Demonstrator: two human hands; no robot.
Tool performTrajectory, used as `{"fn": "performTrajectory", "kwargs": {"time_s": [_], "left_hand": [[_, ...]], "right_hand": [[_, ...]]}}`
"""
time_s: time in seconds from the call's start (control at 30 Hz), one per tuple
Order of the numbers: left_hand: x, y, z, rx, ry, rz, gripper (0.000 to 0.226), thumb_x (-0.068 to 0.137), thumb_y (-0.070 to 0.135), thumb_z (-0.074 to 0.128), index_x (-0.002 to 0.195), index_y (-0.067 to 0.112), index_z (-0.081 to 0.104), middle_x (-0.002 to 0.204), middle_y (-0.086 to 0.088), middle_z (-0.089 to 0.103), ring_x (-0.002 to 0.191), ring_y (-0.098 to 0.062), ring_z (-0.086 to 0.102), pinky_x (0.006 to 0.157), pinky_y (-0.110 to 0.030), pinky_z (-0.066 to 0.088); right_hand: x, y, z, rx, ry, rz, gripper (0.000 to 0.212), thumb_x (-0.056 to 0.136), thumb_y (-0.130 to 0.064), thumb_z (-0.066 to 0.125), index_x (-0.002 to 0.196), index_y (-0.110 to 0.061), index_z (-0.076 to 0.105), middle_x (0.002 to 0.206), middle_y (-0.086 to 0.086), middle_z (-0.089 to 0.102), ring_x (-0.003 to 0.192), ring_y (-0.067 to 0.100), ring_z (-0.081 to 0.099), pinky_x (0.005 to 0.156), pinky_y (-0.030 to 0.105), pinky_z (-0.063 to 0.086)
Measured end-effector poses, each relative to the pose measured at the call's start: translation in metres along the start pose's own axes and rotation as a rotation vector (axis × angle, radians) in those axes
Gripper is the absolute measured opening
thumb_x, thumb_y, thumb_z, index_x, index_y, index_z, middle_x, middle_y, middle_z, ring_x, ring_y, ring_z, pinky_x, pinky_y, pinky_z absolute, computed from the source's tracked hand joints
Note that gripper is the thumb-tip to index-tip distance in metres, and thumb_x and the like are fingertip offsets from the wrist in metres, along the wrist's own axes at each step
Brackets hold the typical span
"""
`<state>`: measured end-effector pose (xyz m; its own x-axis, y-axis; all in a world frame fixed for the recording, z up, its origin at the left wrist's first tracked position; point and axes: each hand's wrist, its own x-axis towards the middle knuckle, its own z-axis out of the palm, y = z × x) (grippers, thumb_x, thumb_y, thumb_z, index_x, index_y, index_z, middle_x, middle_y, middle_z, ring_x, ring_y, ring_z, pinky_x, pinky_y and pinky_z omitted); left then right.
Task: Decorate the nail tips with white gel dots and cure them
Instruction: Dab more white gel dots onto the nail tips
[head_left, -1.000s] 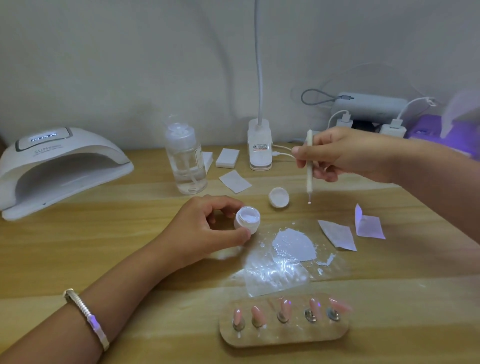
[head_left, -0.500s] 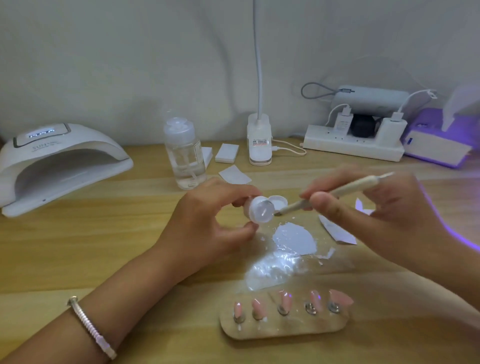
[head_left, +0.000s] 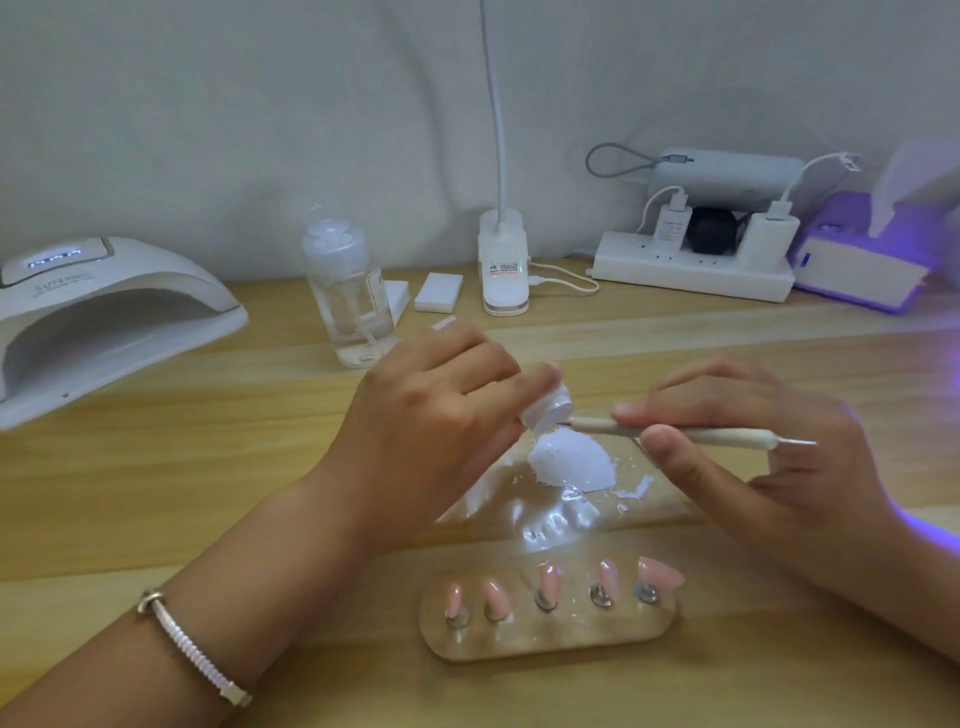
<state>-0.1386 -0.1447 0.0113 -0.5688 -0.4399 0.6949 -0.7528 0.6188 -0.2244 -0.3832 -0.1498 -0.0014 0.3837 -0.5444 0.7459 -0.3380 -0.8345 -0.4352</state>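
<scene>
My left hand (head_left: 431, 421) holds a small white gel jar (head_left: 546, 413) tilted on its side, its open mouth facing right. My right hand (head_left: 753, 447) pinches a cream dotting pen (head_left: 691, 434) held level, its metal tip touching the jar's mouth. Below them a clear film (head_left: 550, 514) carries a white gel smear (head_left: 569, 462). Several pink nail tips (head_left: 548, 584) stand on metal pegs in a wooden holder (head_left: 550, 631) near the front edge. A white curing lamp (head_left: 98, 312) sits at the far left, its display lit.
A clear pump bottle (head_left: 345, 296) stands behind my left hand, with white pads (head_left: 439, 292) and a clip lamp base (head_left: 504, 270) beside it. At the back right are a power strip (head_left: 691, 273) with chargers and a purple-lit device (head_left: 862, 260).
My left hand lifted the jar off the table and tipped it sideways. My right hand came down from the upper right, and the pen tip now meets the jar's mouth.
</scene>
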Motion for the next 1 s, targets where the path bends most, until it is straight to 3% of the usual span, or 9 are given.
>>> {"fn": "performTrajectory", "kwargs": {"time_s": [0.4, 1.0], "left_hand": [[-0.0015, 0.0041, 0.006, -0.044, 0.003, -0.051, 0.027, 0.079, 0.009, 0.082, 0.106, 0.008, 0.076, 0.08, -0.002, 0.07, 0.072, -0.028, 0.063, 0.064, -0.039, 0.053], [-0.0033, 0.0068, 0.0073, -0.062, -0.002, -0.051, 0.023, 0.082, 0.009, 0.078, 0.106, 0.01, 0.076, 0.081, -0.002, 0.071, 0.074, -0.028, 0.064, 0.064, -0.041, 0.052]], "right_hand": [[-0.0043, 0.003, 0.0032, -0.027, 0.018, -0.011, 0.016, 0.091, -0.022, 0.063, 0.096, -0.014, 0.075, 0.085, -0.001, 0.074, 0.084, 0.016, 0.067, 0.074, 0.03, 0.052], [-0.0052, 0.0022, 0.0033, -0.009, 0.011, 0.01, 0.014, 0.09, -0.022, 0.061, 0.092, -0.016, 0.073, 0.086, -0.008, 0.07, 0.084, 0.011, 0.066, 0.077, 0.021, 0.05]]}}
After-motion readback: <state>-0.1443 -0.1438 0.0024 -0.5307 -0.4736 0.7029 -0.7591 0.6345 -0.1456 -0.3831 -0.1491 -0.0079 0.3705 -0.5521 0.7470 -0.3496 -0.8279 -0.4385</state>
